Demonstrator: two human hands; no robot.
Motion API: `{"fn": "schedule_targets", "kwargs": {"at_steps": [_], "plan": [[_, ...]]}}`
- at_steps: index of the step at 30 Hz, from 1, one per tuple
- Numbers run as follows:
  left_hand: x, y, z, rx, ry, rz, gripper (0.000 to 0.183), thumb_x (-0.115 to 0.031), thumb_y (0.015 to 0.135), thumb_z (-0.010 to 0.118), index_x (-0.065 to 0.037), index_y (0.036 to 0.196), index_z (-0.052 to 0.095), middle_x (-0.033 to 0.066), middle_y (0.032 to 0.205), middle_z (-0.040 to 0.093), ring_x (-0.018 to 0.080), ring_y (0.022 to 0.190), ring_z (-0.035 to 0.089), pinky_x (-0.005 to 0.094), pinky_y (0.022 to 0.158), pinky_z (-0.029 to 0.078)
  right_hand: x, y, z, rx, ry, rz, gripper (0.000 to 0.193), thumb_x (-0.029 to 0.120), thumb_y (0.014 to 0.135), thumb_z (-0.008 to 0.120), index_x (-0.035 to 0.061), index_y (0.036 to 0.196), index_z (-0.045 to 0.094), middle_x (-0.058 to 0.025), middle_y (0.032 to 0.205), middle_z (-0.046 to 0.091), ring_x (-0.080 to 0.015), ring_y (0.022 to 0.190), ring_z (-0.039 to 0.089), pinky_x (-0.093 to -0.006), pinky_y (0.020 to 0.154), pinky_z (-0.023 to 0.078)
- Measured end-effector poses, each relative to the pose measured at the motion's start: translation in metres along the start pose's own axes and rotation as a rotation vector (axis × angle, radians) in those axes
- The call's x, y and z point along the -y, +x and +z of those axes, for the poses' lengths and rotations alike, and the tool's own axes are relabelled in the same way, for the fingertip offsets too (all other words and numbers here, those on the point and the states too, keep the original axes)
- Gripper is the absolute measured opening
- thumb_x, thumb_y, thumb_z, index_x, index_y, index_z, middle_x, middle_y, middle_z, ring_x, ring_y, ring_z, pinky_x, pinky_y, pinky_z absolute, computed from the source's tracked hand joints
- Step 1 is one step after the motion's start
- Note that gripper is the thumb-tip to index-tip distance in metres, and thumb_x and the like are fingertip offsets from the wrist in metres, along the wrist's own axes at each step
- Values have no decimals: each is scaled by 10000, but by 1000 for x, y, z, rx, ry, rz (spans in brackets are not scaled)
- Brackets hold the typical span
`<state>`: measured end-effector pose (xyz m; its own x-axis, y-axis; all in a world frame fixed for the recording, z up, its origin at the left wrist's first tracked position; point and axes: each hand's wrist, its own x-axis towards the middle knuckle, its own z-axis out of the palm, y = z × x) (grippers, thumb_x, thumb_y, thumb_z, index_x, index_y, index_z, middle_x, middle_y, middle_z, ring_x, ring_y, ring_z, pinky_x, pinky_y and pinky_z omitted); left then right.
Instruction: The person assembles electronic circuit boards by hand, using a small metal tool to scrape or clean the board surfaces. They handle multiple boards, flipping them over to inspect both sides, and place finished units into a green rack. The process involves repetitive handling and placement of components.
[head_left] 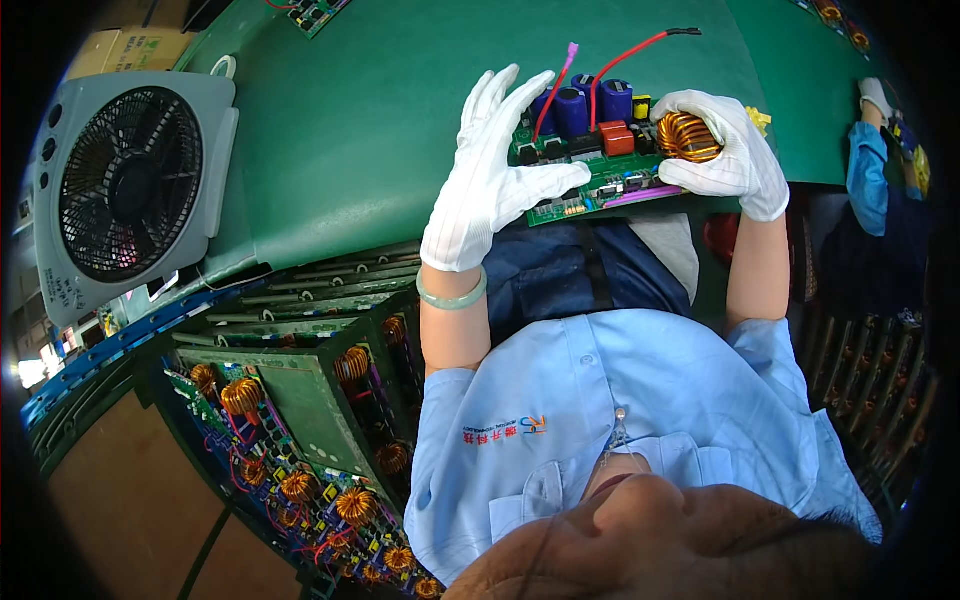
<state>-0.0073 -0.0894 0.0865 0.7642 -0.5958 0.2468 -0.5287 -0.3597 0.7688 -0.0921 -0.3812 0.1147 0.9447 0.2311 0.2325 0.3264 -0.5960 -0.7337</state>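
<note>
A green circuit board (pixel 603 174) lies near the front edge of the green work surface. It carries blue cylindrical capacitors (pixel 572 112), a red-orange block component (pixel 617 140) and a copper-wound ring coil (pixel 688 138) at its right end. Two red wires (pixel 612 62) rise from it, one with a pink tip and one with a black tip. My left hand (pixel 485 178), in a white glove, is at the board's left end, fingers spread and thumb reaching over its near side. My gloved right hand (pixel 738 150) curls around the coil, thumb below and fingers above.
A grey box fan (pixel 135 195) stands at the left, with a cardboard box (pixel 130 50) behind it. Below left, a rack holds several boards with copper coils (pixel 300 487). Another board (pixel 318 12) lies at the far edge. A co-worker's blue sleeve (pixel 867 175) shows at right.
</note>
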Motion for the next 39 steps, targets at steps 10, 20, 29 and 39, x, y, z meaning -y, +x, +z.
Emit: {"fn": "schedule_targets", "kwargs": {"at_steps": [10, 20, 29, 39], "plan": [[-29, 7, -2, -49, 180, 187, 965, -619, 694, 830, -70, 1430, 535, 278, 1432, 494, 517, 1380, 387, 556, 1146, 339, -2, 1, 2, -37, -29, -31, 519, 273, 723, 896, -18, 1083, 660, -157, 978, 698, -268, 852, 676, -332, 836, 547], [-40, 26, 21, 42, 349, 257, 1019, -770, 677, 729, -84, 1410, 555, 284, 1426, 496, 520, 1363, 407, 569, 1149, 327, -3, -5, 2, -35, -30, -10, 547, 376, 706, 885, 25, 1065, 668, -135, 1017, 704, -288, 885, 685, -350, 846, 538], [-30, 27, 27, 28, 327, 246, 963, -760, 713, 717, -118, 1412, 559, 291, 1458, 479, 527, 1368, 404, 576, 1150, 321, -2, -4, -1, -21, -64, 0, 556, 391, 727, 878, 11, 1075, 667, -161, 1005, 706, -331, 884, 686, -360, 831, 541], [-62, 33, 39, -30, 402, 328, 943, -492, 623, 897, -42, 1371, 541, 275, 1372, 520, 508, 1337, 437, 578, 1141, 324, -8, -5, 5, -131, -85, -109, 575, 419, 743, 879, 7, 1093, 682, -172, 943, 714, -355, 817, 689, -366, 748, 556]]}}
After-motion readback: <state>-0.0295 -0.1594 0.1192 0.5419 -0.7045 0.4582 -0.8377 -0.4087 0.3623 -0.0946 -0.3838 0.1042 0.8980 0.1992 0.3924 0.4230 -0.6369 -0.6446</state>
